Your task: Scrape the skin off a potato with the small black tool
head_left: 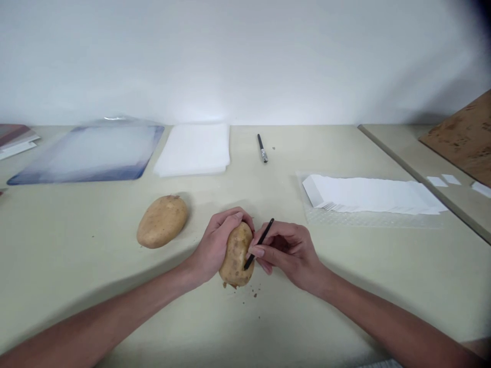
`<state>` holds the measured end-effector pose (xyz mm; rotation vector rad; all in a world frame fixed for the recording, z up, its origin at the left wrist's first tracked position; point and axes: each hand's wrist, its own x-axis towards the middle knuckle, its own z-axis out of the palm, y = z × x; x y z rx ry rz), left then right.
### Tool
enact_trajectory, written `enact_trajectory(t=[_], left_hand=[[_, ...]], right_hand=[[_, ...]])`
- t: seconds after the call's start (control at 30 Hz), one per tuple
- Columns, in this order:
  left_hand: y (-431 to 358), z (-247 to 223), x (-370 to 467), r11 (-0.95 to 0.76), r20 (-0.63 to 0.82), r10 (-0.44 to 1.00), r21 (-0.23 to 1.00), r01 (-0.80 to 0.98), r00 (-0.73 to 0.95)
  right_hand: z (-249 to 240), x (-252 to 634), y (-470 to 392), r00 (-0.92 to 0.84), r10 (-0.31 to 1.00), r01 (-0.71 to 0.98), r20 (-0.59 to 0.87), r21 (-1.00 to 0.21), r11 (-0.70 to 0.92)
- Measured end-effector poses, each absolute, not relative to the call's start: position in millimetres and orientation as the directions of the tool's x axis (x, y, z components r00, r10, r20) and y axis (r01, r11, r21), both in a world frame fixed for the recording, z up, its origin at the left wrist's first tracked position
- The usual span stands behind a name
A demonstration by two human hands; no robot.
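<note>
A spotted potato (pixel 235 259) stands out in the lower middle of the view, with my left hand (pixel 219 240) wrapped round its left side and top. Pinched between the fingers of my right hand (pixel 288 250) is a thin black stick-like tool (pixel 265 232), slanting down to the left. Its lower tip meets the potato's surface near the lower right. Small brown crumbs (pixel 255 295) lie on the table just below the potato. A second, larger potato (pixel 162 222) rests to the left of my left hand, untouched.
On the pale table (pixel 115 286) lie a blue-edged plastic sleeve (pixel 103 153), a white paper stack (pixel 194 149) and a black-and-silver pen-like tool (pixel 262 148). Fanned white cards (pixel 372 194) sit on clear plastic at right, beyond them a brown board (pixel 466 138). A wall closes the back.
</note>
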<state>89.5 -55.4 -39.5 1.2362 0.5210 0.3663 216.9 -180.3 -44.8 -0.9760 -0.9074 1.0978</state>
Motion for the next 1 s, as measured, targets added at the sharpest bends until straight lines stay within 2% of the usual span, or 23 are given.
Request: enact_trajectory(t=[0.33, 0.6, 0.8, 1.0], left_hand=[[-55.6, -40.1, 90.0, 0.275, -0.164, 0.546, 0.961, 0.009, 0.821], [-55.0, -42.3, 89.8, 0.26, -0.149, 0.557, 0.965, -0.002, 0.817], [-55.7, -43.0, 89.6, 0.285, -0.148, 0.539, 0.958, -0.014, 0.829], [-55.9, -40.1, 91.4, 0.273, -0.134, 0.54, 0.962, -0.023, 0.831]], right_hand=[[-37.6, 208.0, -185.9, 0.231, 0.97, -0.241, 0.074, -0.962, 0.131], [-38.3, 210.3, -183.0, 0.401, 0.91, -0.195, 0.104, -0.961, 0.196], [-37.3, 205.1, -183.9, 0.39, 0.905, -0.142, 0.17, -0.96, 0.241], [-36.0, 203.7, -185.0, 0.369, 0.916, -0.152, 0.156, -0.962, 0.225]])
